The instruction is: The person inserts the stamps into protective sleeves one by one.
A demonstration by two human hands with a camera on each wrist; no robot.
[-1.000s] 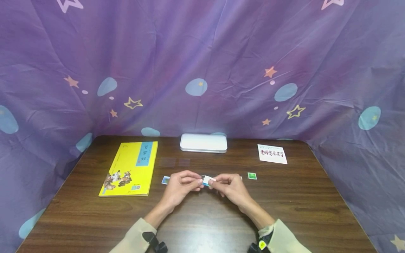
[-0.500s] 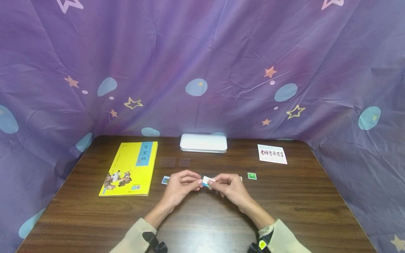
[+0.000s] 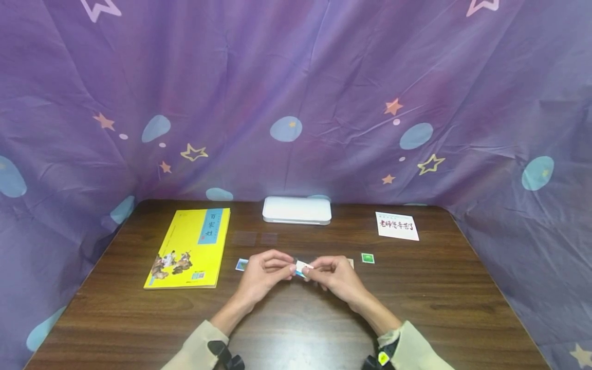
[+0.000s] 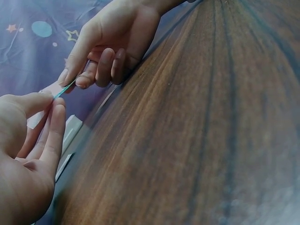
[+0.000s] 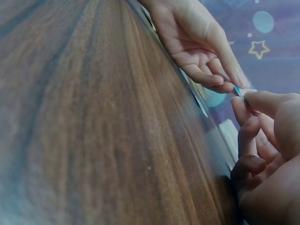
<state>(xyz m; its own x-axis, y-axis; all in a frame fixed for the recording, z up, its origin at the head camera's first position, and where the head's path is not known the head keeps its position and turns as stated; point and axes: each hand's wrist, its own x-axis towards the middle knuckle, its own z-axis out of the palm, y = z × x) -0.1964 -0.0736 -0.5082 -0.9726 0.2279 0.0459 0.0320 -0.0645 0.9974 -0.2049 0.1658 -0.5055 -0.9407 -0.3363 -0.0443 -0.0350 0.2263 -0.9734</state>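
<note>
In the head view, a small white and blue postage stamp [image 3: 303, 267] is held up between both hands above the middle of the table. My right hand [image 3: 339, 277] pinches it between thumb and index finger. My left hand [image 3: 264, 277] pinches a thin clear plastic sleeve [image 4: 35, 121] at the stamp's left edge; its pale film shows behind the left thumb in the left wrist view. Whether the stamp's edge is inside the sleeve I cannot tell. Partly hidden behind the hands lie a blue stamp [image 3: 241, 264] and a beige one [image 3: 351, 263].
A green stamp [image 3: 367, 258] lies right of the hands. Two clear rectangles [image 3: 245, 238] lie behind them. Farther back are a white case [image 3: 297, 209], a yellow book [image 3: 191, 249] at left and a white card with writing [image 3: 397, 226] at right. A purple curtain surrounds the table.
The stamp has tilted a little and sunk slightly at its right end along with the right fingertips. Both hands keep their pinch, and the head view has shifted slightly.
</note>
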